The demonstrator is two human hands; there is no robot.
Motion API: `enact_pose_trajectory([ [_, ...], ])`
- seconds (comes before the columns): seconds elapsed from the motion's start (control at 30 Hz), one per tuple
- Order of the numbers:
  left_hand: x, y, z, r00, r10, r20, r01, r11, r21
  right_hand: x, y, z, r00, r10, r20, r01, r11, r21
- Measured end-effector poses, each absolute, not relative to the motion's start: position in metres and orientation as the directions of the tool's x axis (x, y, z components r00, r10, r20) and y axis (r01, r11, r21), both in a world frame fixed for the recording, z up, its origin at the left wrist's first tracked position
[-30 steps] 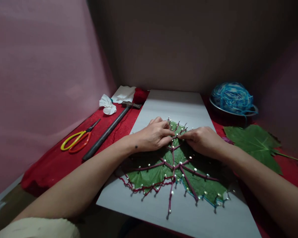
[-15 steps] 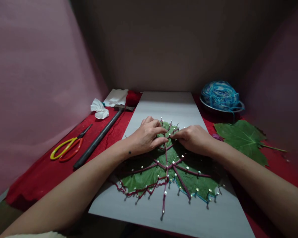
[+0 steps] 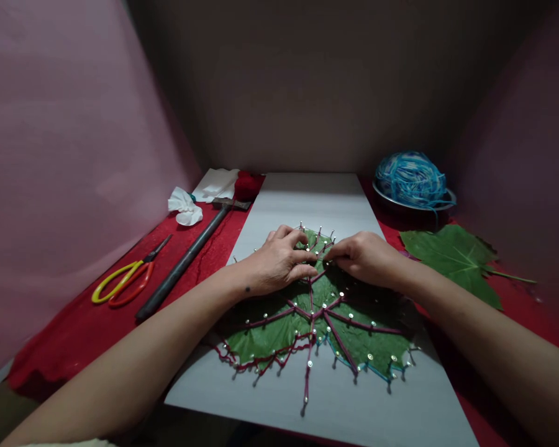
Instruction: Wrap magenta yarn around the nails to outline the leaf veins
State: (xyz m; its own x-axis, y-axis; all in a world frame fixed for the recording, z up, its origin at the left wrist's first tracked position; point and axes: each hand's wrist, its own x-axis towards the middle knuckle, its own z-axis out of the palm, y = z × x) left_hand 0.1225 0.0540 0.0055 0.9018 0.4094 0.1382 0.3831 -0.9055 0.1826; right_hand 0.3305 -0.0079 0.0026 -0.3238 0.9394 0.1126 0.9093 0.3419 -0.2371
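A dark wall [image 3: 279,81] closes off the far side, a pink wall [image 3: 51,124] stands at 10 o'clock, and red cloth [image 3: 60,344] covers the table. With 12 o'clock pointing away from the person, the nailed leaf [image 3: 270,338] lies on the near half of a pale board [image 3: 307,192], below both hands.

Over the last second the change is small: the left hand's [image 3: 279,257] forefinger has dipped lower, and the right hand's [image 3: 368,257] fingertips have shifted slightly towards 3 o'clock, away from the middle nail. To my eye that means the work remains at one spot on the midrib, perhaps with yarn being tugged there (any strand is too fine to be sure).

The left hand is loosely curved, thumb and forefinger parted; the right is pinched nearly closed, though I cannot tell whether it grips anything. Purple yarn [image 3: 342,341] along the lower veins looks unchanged, as does the hammer [image 3: 181,267] at 9 o'clock.
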Motion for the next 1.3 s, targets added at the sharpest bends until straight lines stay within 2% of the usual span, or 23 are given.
enact_pose_trajectory([
  [0.33,0.123,0.056,0.002,0.899,0.421,0.118,0.395,-0.898,0.192,0.342,0.000,0.010,-0.133,0.983,0.125,0.832,0.180,-0.526],
  [0.47,0.123,0.056,0.003,0.898,0.425,0.112,0.401,-0.896,0.190,0.344,0.005,0.007,-0.091,0.984,0.150,0.819,0.160,-0.551],
  [0.6,0.123,0.055,0.003,0.898,0.427,0.110,0.403,-0.896,0.187,0.341,0.010,0.007,-0.054,0.986,0.157,0.892,0.118,-0.437],
  [0.77,0.123,0.055,0.004,0.899,0.426,0.102,0.403,-0.895,0.188,0.331,0.016,0.007,0.003,0.991,0.134,0.983,0.021,-0.180],
  [0.93,0.123,0.056,0.001,0.896,0.428,0.116,0.406,-0.896,0.179,0.317,0.024,0.008,-0.020,0.994,0.104,0.998,0.013,0.069],
  [1.03,0.122,0.057,-0.001,0.899,0.416,0.138,0.391,-0.903,0.177,0.310,0.033,0.013,-0.023,0.999,0.030,0.996,0.020,0.088],
  [1.17,0.122,0.056,-0.001,0.897,0.418,0.141,0.391,-0.902,0.184,0.303,0.037,0.020,-0.062,0.998,-0.022,0.998,0.062,0.010],
  [1.3,0.122,0.055,0.001,0.892,0.433,0.128,0.408,-0.895,0.182,0.302,0.022,0.020,-0.101,0.995,-0.011,0.989,0.101,0.107],
])
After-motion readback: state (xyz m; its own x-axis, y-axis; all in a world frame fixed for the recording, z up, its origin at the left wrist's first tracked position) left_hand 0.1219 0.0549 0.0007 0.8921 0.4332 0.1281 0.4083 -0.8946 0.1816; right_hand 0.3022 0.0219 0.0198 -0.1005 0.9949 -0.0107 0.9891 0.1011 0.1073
